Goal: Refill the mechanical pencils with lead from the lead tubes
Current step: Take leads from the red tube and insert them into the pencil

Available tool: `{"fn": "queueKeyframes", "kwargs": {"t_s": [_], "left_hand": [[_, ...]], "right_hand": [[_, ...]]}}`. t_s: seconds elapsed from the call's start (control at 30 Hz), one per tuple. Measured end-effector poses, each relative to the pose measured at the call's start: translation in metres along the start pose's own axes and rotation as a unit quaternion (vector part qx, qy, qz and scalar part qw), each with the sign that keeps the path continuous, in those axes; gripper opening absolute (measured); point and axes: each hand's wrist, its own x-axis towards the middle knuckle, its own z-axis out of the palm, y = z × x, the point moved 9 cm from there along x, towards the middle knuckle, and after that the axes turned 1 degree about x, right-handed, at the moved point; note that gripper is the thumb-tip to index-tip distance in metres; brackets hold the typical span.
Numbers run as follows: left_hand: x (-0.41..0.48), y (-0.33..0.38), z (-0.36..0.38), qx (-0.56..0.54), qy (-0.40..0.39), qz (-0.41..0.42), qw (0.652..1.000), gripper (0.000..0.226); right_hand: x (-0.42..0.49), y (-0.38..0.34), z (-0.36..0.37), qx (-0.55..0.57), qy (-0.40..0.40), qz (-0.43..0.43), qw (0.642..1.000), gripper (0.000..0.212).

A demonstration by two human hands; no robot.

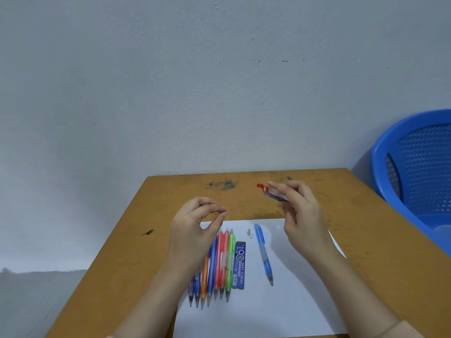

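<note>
My left hand (199, 223) pinches a thin pencil lead (220, 212) between thumb and forefinger above the table. My right hand (296, 208) holds a lead tube (271, 192) with a red cap end, lifted and pointing left. On the white paper (280, 308) lies a row of several coloured mechanical pencils (217, 267), tips toward me, partly hidden by my left wrist. A blue lead tube (239, 264) labelled pencil lead lies beside them. A blue mechanical pencil (264, 254) lies apart to the right, with two small white pieces (249, 232) near its top end.
The brown wooden table (170, 206) stands against a grey wall, with dark stains near its far edge. A blue plastic mesh basket (419, 172) stands off the table's right side.
</note>
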Motion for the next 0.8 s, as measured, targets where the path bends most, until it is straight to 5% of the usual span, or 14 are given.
{"fn": "queueKeyframes", "kwargs": {"t_s": [0.8], "left_hand": [[0.0003,-0.0009,0.0004,-0.02,0.001,0.0,1.0,0.009]], "right_hand": [[-0.0038,-0.0074,-0.0001,0.091,-0.013,0.005,0.996,0.057]]}}
